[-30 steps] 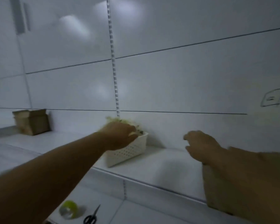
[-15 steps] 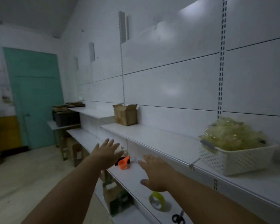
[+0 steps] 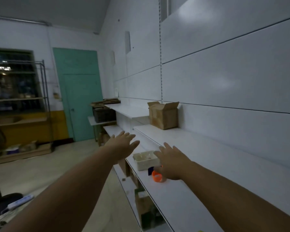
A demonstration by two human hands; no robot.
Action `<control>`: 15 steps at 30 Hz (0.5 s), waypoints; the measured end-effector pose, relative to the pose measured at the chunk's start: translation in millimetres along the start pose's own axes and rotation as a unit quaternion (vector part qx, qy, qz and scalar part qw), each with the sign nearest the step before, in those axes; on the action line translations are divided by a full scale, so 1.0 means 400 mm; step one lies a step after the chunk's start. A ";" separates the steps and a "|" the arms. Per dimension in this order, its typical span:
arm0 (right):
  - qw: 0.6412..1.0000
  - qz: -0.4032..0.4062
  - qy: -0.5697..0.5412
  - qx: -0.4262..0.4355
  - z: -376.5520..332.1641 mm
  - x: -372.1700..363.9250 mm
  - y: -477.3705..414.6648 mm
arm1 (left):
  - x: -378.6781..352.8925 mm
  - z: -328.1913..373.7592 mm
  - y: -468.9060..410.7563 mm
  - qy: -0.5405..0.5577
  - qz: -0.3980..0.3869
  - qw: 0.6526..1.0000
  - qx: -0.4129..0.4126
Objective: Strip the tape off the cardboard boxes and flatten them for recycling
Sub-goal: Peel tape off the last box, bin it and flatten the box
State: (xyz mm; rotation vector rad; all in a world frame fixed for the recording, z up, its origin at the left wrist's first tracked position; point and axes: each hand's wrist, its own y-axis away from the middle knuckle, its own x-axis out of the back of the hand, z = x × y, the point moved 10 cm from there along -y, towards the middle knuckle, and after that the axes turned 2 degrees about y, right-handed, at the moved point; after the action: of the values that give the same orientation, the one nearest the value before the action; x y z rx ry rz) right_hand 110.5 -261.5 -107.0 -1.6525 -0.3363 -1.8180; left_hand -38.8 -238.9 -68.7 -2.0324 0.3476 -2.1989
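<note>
- Your left hand [image 3: 122,144] was stretched forward with fingers spread, palm down, holding nothing, hanging in the air past the front edge of the shelves.
- Your right hand [image 3: 172,162] was also spread flat and empty, over the lower shelf [image 3: 174,198], well apart from the left hand.
- The right hand sat just above an orange plastic ring [image 3: 156,176] lying on that lower shelf; couldn't tell if the palm touched it.
- A small white tray [image 3: 145,160] sat on the same shelf between the two hands, just beyond the orange ring; contents too blurry to name.
- The cardboard box [image 3: 163,115] stood upright on the upper shelf [image 3: 208,148], flaps open, back against the white wall panels [image 3: 224,81], well ahead of both hands and untouched.
- A second, higher shelf [image 3: 129,111] ran further left, with flat cardboard pieces [image 3: 107,102] stacked at its far end above a dark crate [image 3: 104,115].
- More brown boxes [image 3: 144,206] sat under the lower shelf, dim and partly hidden.
- A teal door [image 3: 79,92] stood in the far wall, a metal rack [image 3: 18,97] to its left.
- A white power strip [image 3: 20,201] lay on the floor at bottom left beside a dark round base [image 3: 3,203].
</note>
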 end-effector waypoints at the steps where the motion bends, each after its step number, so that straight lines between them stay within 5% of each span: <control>1: 1.000 -0.002 -0.004 0.003 0.006 -0.017 -0.035 | -0.017 -0.017 -0.024 -0.007 -0.005 1.000 0.001; 15: 0.996 -0.056 -0.007 -0.073 0.169 -0.214 -0.493 | -0.204 -0.239 -0.531 0.038 -0.043 0.995 -0.075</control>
State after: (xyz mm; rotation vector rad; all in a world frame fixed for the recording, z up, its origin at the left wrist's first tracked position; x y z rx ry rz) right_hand 42.8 -47.8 -131.6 -1.7793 -0.3147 -1.9548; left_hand -113.6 -5.8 -100.4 -2.0790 0.4550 -2.3740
